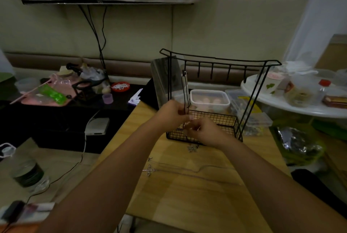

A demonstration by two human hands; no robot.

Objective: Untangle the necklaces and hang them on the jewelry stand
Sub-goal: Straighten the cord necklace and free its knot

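We see a black wire jewelry stand point(221, 60) on a wooden table point(187, 195), with a row of hooks under its top bar and a mesh basket at its base. One dark cord necklace point(185, 90) already hangs from the leftmost hook and falls toward the basket. The left hand point(173, 113) has its fingers curled round the lower part of this cord, pinching it; the right hand point(204, 131), just below and beside it, is curled with fingertips together at the cord's lower end, though what it pinches is too blurred to tell. On the table nearer us lie a thin chain with a cross pendant point(149, 170) and a small silver pendant point(191, 147) at the basket's foot. We judge the task early: one necklace placed, the other hooks bare, at least two pieces left.
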